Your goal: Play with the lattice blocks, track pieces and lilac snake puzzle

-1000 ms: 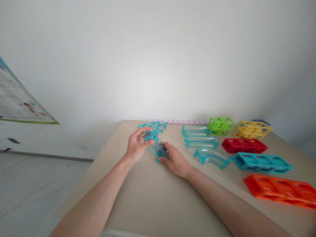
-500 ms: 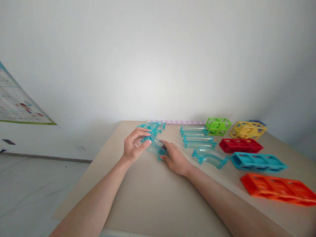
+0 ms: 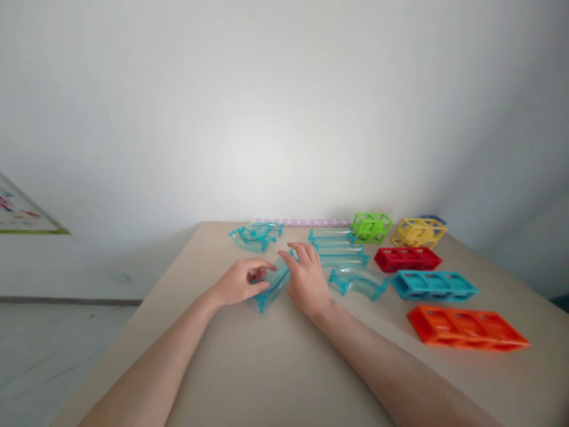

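Note:
A clear tube piece with blue ends [image 3: 276, 283] lies slanted on the table between my two hands. My left hand [image 3: 243, 281] is at its near left side, thumb and index finger apart, the thumb at the tube's edge. Around the far end is my right hand [image 3: 306, 279], its thumb and fingers on either side of that end and partly covering it. Farther back to the left rest other clear blue-ended curved pieces [image 3: 255, 235]. Just right of my right hand is a clear curved tube [image 3: 359, 281].
Straight clear tubes [image 3: 340, 251] lie behind my right hand. To the right are a green frame block [image 3: 372, 228], a yellow frame block [image 3: 418, 232], a red block [image 3: 408, 259], a turquoise block [image 3: 434, 286] and an orange block [image 3: 466, 328]. A white wall [image 3: 275, 118] stands behind the table.
The tube piece has come nearer, apart from the curved pieces at the back. My left hand has moved to its near end, my right hand to its far end. The view has shifted right.

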The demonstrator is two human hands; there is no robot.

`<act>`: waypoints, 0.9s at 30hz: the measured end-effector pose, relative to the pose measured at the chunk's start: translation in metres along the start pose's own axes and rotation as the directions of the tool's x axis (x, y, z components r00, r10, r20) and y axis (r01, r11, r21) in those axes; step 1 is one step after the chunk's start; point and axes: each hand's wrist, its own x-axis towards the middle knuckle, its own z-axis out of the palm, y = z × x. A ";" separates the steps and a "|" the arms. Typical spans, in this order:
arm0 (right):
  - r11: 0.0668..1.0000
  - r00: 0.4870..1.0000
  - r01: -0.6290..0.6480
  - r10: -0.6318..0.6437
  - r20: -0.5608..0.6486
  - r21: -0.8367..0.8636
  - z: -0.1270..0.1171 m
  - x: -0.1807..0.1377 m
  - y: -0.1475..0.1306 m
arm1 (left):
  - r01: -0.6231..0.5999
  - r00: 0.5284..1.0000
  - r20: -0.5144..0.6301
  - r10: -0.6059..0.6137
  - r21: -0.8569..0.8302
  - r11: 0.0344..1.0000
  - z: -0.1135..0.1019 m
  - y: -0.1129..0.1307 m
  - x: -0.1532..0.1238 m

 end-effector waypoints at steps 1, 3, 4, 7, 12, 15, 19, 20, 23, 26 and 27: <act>1.000 1.000 -0.006 0.006 0.008 0.009 -0.005 -0.003 -0.008 | 0.025 0.999 -0.022 -0.026 -0.021 0.999 0.006 0.000 0.001; 0.997 0.997 0.027 -0.032 0.065 0.068 -0.014 -0.009 -0.026 | 0.042 0.997 -0.065 -0.047 -0.084 0.996 0.014 -0.001 0.003; 0.995 0.994 0.043 -0.052 0.094 0.094 -0.018 -0.012 -0.035 | 0.043 0.996 -0.075 -0.052 -0.121 0.992 0.017 0.000 0.004; 0.997 0.986 0.014 -0.026 0.165 0.074 -0.018 -0.018 -0.050 | 0.081 0.993 -0.061 -0.097 -0.224 0.971 0.019 0.001 0.005; 0.987 0.971 -0.105 0.128 0.201 -0.120 -0.005 -0.012 -0.033 | 0.141 0.987 -0.029 -0.160 -0.332 0.932 0.016 0.003 0.005; 0.979 0.971 -0.127 0.156 0.181 -0.158 -0.002 -0.006 -0.017 | 0.086 0.985 -0.125 -0.117 -0.234 0.969 0.015 -0.004 0.007; 0.971 0.970 -0.147 0.178 0.162 -0.188 0.002 0.001 -0.006 | 0.005 0.913 -0.400 0.074 0.194 0.981 0.009 -0.020 0.012; 0.968 0.969 -0.157 0.190 0.159 -0.197 0.003 0.002 -0.005 | 0.003 0.878 -0.457 0.143 0.303 0.953 0.006 -0.023 0.014; 0.959 0.964 -0.185 0.220 0.151 -0.216 0.007 0.006 -0.002 | 0.071 0.765 -0.563 0.312 0.555 0.829 -0.001 -0.029 0.020; 0.957 0.965 -0.193 0.225 0.135 -0.216 0.009 0.007 -0.001 | 0.200 0.725 -0.581 0.371 0.693 0.693 0.000 -0.027 0.028; 0.958 0.967 -0.189 0.220 0.128 -0.216 0.009 0.007 -0.001 | 0.228 0.736 -0.564 0.374 0.727 0.647 0.001 -0.025 0.032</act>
